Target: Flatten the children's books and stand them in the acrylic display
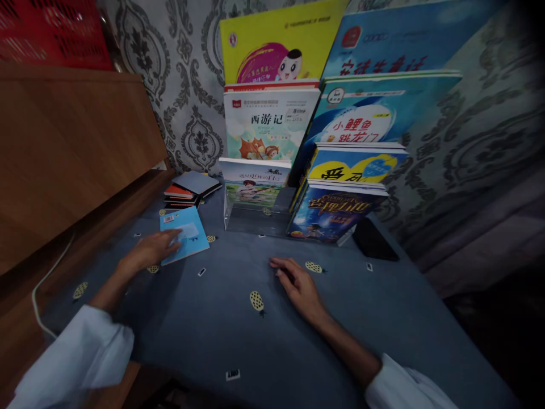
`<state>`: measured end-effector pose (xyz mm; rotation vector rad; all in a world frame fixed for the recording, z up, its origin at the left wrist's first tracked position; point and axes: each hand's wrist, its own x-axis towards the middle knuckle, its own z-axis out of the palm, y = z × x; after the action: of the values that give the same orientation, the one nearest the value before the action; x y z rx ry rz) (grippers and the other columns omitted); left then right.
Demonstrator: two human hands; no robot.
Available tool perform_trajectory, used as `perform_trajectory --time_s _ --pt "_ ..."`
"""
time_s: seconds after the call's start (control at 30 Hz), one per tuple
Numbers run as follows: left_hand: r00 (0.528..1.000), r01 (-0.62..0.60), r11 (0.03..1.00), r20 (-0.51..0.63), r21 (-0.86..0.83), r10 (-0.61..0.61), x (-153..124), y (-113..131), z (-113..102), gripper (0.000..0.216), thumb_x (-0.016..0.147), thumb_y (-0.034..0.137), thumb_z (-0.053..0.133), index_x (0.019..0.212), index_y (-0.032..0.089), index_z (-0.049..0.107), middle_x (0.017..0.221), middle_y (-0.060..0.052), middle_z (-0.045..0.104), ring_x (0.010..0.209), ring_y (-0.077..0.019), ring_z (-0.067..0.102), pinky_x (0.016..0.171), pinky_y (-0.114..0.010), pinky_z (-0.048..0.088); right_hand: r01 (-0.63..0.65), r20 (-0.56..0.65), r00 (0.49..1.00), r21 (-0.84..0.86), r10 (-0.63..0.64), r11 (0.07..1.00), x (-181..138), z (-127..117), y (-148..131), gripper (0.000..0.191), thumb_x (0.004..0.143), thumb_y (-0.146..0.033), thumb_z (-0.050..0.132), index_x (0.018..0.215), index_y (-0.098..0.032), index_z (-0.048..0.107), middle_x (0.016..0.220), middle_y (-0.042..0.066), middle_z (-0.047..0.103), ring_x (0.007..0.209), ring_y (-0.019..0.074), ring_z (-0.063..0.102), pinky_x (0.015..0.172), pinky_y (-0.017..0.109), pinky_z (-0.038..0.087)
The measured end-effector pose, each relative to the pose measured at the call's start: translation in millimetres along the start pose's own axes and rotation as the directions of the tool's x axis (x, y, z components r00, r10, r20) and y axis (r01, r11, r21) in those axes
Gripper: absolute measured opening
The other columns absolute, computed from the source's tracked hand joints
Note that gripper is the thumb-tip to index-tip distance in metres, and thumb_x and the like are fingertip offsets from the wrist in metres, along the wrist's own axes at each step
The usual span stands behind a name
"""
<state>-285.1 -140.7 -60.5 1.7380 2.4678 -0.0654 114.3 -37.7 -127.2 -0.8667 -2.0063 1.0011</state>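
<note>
My left hand [154, 248] lies with fingers stretched flat on a thin light-blue book [185, 233] that rests on the blue patterned tablecloth [238, 341]. My right hand [297, 283] rests palm down on the cloth, fingers loosely extended, holding nothing. It is just in front of a clear acrylic book stand [255, 218]. The stand holds tiered rows of children's books, among them a white-covered one [269, 122] and a dark fantasy-cover one [334, 213].
A small stack of notebooks [189, 190] sits behind the light-blue book. A black phone-like slab [373, 240] lies right of the stand. A wooden cabinet [63, 142] rises at left, with a white cable [40, 295] along it. Patterned wallpaper is behind.
</note>
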Motion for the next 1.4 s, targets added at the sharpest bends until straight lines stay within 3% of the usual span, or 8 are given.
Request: perform_trajectory --time_s 0.17,0.33,0.63,0.77,1.1,1.4 --pt "0.969 0.169 0.985 -0.18 -0.027 -0.171 64.4 -4.9 6.0 0.06 0.104 0.041 0.025 0.154 0.009 0.035 0.161 -0.021 0.034 0.147 -0.0333 0.037 0.116 -0.045 0.035 0.011 0.002 1.0 0.003 -0.011 1.0 0.5 0.2 -1.3 0.03 0.093 -0.03 0.05 0.113 -0.022 0.071 0.108 0.009 0.072 0.102 0.0244 0.069 0.091 0.041 0.055" --pt "0.959 0.189 0.982 -0.21 -0.031 -0.191 87.5 -9.1 30.7 0.059 0.104 0.04 0.026 0.152 0.009 0.041 0.159 -0.019 0.04 0.149 -0.0317 0.034 0.119 -0.046 0.03 0.017 -0.01 1.0 -0.002 -0.017 1.0 0.0 0.6 -2.6 0.029 0.093 -0.026 0.049 0.112 -0.022 0.071 0.109 0.009 0.072 0.102 0.0244 0.069 0.094 0.043 0.055" --pt "0.976 0.091 0.996 -0.197 0.004 -0.089 64.8 -11.6 43.9 0.06 0.104 0.041 0.026 0.153 0.012 0.041 0.16 -0.015 0.039 0.152 -0.0299 0.028 0.121 -0.045 0.027 0.034 0.01 0.999 -0.012 -0.034 0.999 -1.2 -0.8 -8.2 0.029 0.094 -0.024 0.047 0.11 -0.023 0.072 0.112 0.009 0.072 0.105 0.0248 0.068 0.085 0.038 0.056" --pt "0.981 0.055 0.998 -0.185 0.011 -0.052 49.6 -4.1 47.5 0.062 0.103 0.043 0.025 0.155 0.011 0.038 0.162 -0.015 0.035 0.153 -0.0301 0.026 0.121 -0.045 0.029 0.043 0.017 0.999 -0.029 -0.043 0.999 -1.8 -2.2 -10.0 0.031 0.093 -0.02 0.048 0.112 -0.024 0.072 0.113 0.008 0.072 0.106 0.0243 0.067 0.09 0.04 0.055" --pt "0.97 -0.076 0.995 -0.235 -0.061 0.059 10.9 24.7 57.2 0.064 0.101 0.049 0.029 0.153 0.014 0.041 0.161 -0.016 0.037 0.152 -0.0323 0.027 0.12 -0.053 0.029 0.113 -0.012 0.993 -0.036 -0.113 0.993 -3.5 0.8 -3.1 0.029 0.092 -0.014 0.049 0.108 -0.021 0.072 0.11 0.009 0.071 0.103 0.0225 0.068 0.089 0.039 0.056" --pt "0.951 -0.177 0.977 -0.277 -0.12 0.138 -5.4 60.9 63.4 0.065 0.101 0.051 0.032 0.151 0.013 0.044 0.16 -0.017 0.04 0.152 -0.0331 0.028 0.119 -0.055 0.031 0.16 0.015 0.987 -0.087 -0.16 0.983 -8.3 -1.4 -6.6 0.029 0.095 -0.012 0.048 0.112 -0.018 0.071 0.118 0.014 0.068 0.107 0.0246 0.067 0.091 0.042 0.055"
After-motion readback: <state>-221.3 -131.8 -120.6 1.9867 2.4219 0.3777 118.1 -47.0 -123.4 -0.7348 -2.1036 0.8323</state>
